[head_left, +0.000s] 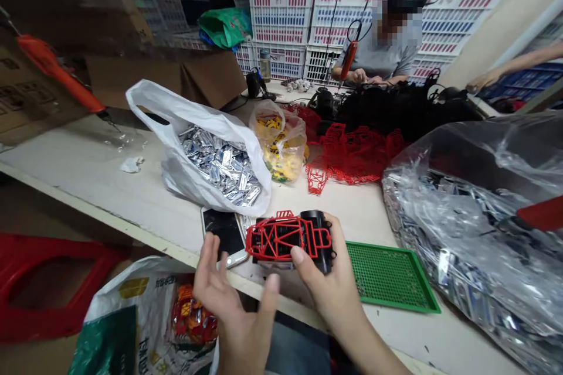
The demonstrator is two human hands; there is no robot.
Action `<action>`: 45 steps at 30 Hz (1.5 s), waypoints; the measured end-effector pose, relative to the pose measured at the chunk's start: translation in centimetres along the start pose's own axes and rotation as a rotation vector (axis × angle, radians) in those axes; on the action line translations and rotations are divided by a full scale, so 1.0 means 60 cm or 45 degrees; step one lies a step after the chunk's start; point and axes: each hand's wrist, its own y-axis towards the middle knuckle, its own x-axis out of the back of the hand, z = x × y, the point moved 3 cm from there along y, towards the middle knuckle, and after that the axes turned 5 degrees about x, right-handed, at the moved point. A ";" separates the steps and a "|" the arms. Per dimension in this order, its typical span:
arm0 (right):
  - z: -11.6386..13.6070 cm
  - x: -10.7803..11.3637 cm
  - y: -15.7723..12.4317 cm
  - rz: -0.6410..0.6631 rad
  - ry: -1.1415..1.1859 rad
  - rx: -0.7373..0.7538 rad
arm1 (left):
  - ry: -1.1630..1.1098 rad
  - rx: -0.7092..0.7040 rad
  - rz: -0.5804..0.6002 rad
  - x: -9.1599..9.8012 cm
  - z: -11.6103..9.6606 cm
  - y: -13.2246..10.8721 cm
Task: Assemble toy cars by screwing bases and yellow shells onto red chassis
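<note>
A toy car body (277, 239), black with a red roll-cage frame on top, is gripped in my right hand (332, 269), thumb over the red bars and fingers behind the black end. Just left of it my left hand (237, 299) is open, its fingers spread and palm toward the car, holding nothing. Behind my left fingers lies a phone with a dark screen (223, 233) near the table edge. A green perforated tray (391, 275) rests right of my right hand. Further back a loose red frame (316, 179) lies in front of a heap of red frames (356, 152).
A white bag of silvery parts (224, 164) and a bag of yellow parts (281, 152) stand behind. At right is a large clear bag (466, 246). Orange electric screwdrivers (61, 73) hang at both sides. A co-worker (387, 47) sits opposite. Below is a sack (149, 316).
</note>
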 end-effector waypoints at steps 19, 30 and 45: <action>-0.062 -0.122 0.042 0.812 -1.122 0.313 | -0.921 1.217 -0.272 0.074 0.040 0.059; -0.080 -0.035 0.011 0.522 -1.424 0.173 | -0.884 1.059 -0.119 0.053 0.055 0.043; 0.033 0.065 -0.039 -0.104 0.116 -0.164 | -0.800 0.888 0.468 -0.079 -0.027 -0.021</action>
